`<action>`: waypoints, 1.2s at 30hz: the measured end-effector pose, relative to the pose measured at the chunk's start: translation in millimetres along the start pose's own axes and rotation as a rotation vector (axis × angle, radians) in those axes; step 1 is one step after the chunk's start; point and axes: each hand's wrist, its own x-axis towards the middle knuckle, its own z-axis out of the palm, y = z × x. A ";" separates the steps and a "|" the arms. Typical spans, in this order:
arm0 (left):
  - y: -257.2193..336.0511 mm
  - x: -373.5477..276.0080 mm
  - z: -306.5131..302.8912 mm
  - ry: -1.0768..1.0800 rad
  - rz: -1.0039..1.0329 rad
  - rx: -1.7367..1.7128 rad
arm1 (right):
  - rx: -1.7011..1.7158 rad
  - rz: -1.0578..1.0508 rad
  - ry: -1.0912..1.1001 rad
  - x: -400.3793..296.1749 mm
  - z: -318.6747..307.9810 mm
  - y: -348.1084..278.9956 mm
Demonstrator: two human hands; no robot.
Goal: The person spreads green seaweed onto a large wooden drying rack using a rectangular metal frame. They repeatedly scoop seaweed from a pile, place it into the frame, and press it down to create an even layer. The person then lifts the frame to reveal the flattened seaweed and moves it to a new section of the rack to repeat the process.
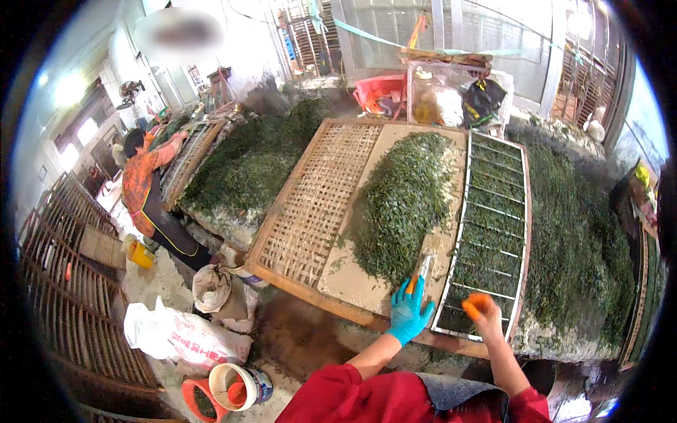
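My left hand (pixel 410 312), in a blue glove, is closed around the orange handle of a flat scraper (pixel 424 263). The scraper's blade rests on the pale board at the lower edge of a heap of chopped dark green leaves (pixel 404 206). My right hand (pixel 482 312), with orange coverings on the fingers, is over the near end of a white slotted frame (pixel 463 222); its fingers are curled, and whether they hold anything cannot be told. Green leaf bits show between the frame's crossbars. A woven bamboo tray (pixel 322 195) in a wooden surround lies left of the heap.
More leaf heaps lie left (pixel 240 174) and right (pixel 576 238). A co-worker (pixel 153 195) bends over another frame at the left. White sacks (pixel 185 333) and a bucket (pixel 240 386) stand on the floor. Beyond the table are a red basket (pixel 381 95) and a clear plastic crate (pixel 418 100).
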 end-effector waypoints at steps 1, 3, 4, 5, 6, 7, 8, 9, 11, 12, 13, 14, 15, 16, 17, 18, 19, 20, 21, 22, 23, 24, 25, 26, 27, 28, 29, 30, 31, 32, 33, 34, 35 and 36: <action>-2.8 -0.8 2.6 -0.039 0.000 0.024 | -0.044 -0.004 -0.004 -18.1 -9.2 12.3; -8.4 -1.0 5.6 -0.120 -0.010 0.077 | -0.211 0.079 -0.042 -56.2 -21.1 2.1; -9.1 0.9 12.5 -0.104 -0.012 0.035 | -0.446 -0.143 0.016 -66.9 -26.5 21.1; -6.9 5.6 13.4 -0.083 0.001 0.048 | -0.678 -0.367 0.074 -71.9 -30.7 37.1; -6.5 8.9 8.7 -0.059 0.008 0.072 | -0.736 -0.473 0.107 -71.7 -26.8 40.7; -6.2 12.8 4.9 -0.033 0.012 0.097 | -0.775 -0.459 0.104 -70.7 -28.3 42.9; -4.3 19.4 6.4 -0.067 -0.022 0.111 | -0.813 -0.448 0.100 -68.3 -31.1 43.4; -6.0 25.3 8.7 -0.062 -0.010 0.099 | -0.846 -0.439 0.088 -64.3 -32.0 44.9; -14.9 33.1 8.1 -0.039 -0.004 0.095 | -0.864 -0.555 0.076 -59.0 -32.6 50.1; -19.1 33.8 11.5 -0.095 -0.012 0.137 | -0.889 -0.610 0.084 -57.0 -33.4 57.2; -20.4 33.1 8.9 -0.114 -0.021 0.130 | -0.905 -0.674 0.079 -55.0 -32.5 64.6; -20.2 32.2 6.8 -0.130 -0.030 0.116 | -0.918 -0.674 0.069 -54.3 -34.8 71.9; -18.0 32.3 5.8 -0.154 -0.034 0.096 | -0.936 -0.656 0.070 -55.4 -36.1 79.2; -13.0 27.8 2.9 -0.065 0.010 0.127 | -0.959 -0.672 0.066 -55.7 -36.8 80.3; -8.9 20.9 -3.1 -0.051 0.013 0.134 | -0.983 -0.687 0.064 -54.2 -37.4 80.1; -3.0 14.1 -3.3 -0.042 0.036 0.125 | -0.989 -0.706 0.038 -55.6 -41.2 77.1; 4.8 7.8 -10.5 -0.025 0.053 0.122 | -0.988 -0.733 0.029 -55.5 -42.4 70.7; 14.1 -0.2 -19.7 -0.011 0.062 0.079 | -0.988 -0.757 0.024 -55.8 -43.3 63.3; 30.0 -3.2 -41.3 0.019 0.075 0.103 | -0.985 -0.779 0.018 -56.6 -44.8 58.7; 36.9 -10.2 -47.4 -0.137 -0.010 0.080 | -0.971 -0.787 0.003 -58.4 -49.0 52.3; 42.8 -15.9 -50.9 -0.294 -0.092 0.054 | -0.953 -0.803 0.012 -61.7 -53.3 44.4; 50.4 -15.0 -60.4 -0.437 -0.231 -0.165 | -0.930 -0.818 0.014 -65.7 -52.8 22.7; 58.6 -7.6 -70.5 -0.576 -0.363 -0.391 | -0.912 -0.830 0.025 -68.3 -53.5 5.4; 64.6 -3.4 -73.1 -0.717 -0.487 -0.625 | -0.862 -0.846 0.058 -70.0 -56.5 -2.8; 61.6 -15.4 -50.6 -0.599 -0.657 -1.063 | -0.880 -0.858 0.024 -71.5 -56.4 -23.3; 60.4 -9.9 -48.8 -0.609 -0.644 -1.197 | -0.912 -0.879 0.047 -74.6 -62.3 -45.4; 59.1 0.3 -51.4 -0.611 -0.633 -1.331 | -0.941 -0.904 0.065 -78.1 -68.6 -67.6; 73.3 15.7 -67.0 -0.648 -0.701 -1.391 | -0.974 -0.938 0.155 -82.2 -77.1 -92.2; 90.3 28.9 -91.6 -0.636 -0.722 -1.459 | -0.997 -0.976 0.236 -87.1 -87.0 -110.3; 102.3 38.9 -104.5 -0.586 -0.689 -1.537 | -0.823 -0.930 0.336 -92.2 -110.0 -109.3; 113.8 49.3 -112.1 -0.548 -0.645 -1.617 | -0.655 -0.876 0.445 -93.7 -132.4 -101.3; 123.9 61.2 -120.8 -0.574 -0.626 -1.603 | -0.382 -0.674 0.624 -87.5 -136.7 -101.5; 122.7 62.8 -112.3 -0.552 -0.556 -1.485 | -0.107 -0.463 0.787 -80.4 -140.9 -100.3; 115.4 63.5 -100.8 -0.519 -0.485 -1.368 | 0.094 -0.285 0.645 -69.1 -159.2 -78.9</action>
